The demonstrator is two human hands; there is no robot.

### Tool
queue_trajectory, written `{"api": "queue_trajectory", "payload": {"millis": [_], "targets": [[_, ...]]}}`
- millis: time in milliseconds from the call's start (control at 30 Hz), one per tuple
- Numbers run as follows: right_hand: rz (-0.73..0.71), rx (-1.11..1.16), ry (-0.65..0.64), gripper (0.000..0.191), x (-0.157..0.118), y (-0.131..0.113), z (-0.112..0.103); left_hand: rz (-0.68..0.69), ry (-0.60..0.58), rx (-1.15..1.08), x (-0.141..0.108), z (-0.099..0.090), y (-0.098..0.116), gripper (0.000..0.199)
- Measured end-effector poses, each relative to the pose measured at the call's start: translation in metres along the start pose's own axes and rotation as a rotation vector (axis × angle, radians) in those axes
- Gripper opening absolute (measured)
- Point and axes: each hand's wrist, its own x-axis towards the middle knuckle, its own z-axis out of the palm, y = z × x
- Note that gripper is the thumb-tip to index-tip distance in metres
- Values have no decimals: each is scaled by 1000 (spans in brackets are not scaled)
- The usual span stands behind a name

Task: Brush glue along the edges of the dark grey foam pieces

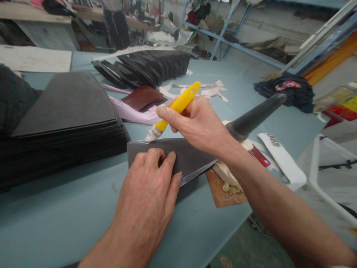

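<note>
My right hand [199,123] grips a brush with a yellow handle [182,106]. Its tip, wrapped or caked in white, touches the far edge of a dark grey, leather-like panel [189,152]. Whitish streaks run along the panel's far and right edges. On top of the panel rests my left hand [152,190], pressing it down with bent, slightly spread fingers and nothing in them. Left of the panel lies a tall stack of similar black sheets [69,108].
Behind are a fanned row of black pieces [156,65], a brown piece [143,97], pink cloth [134,109] and white scraps [212,89]. To the right lie a black cone-shaped object [253,115], a red-handled tool [259,155], a white strip [281,158] and a brown board [223,193].
</note>
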Motion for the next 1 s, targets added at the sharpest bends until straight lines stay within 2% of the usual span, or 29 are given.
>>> {"api": "queue_trajectory", "payload": {"millis": [200,467,733,833,1000], "targets": [[39,-19,-47,41,12,3,-15,-7,7,-6,-1,3,0,39],[70,1,-107,36,26,-6,-33,13,19,-2,-1,2,-2,38],[106,-26,-225,35,16,-8,-52,10,24,0,-4,5,-3,41],[107,-20,-207,33,10,-5,-58,-1,-15,18,-4,5,-4,43],[104,-56,-85,38,3,1,-64,-1,-42,29,-4,5,-6,46]]}}
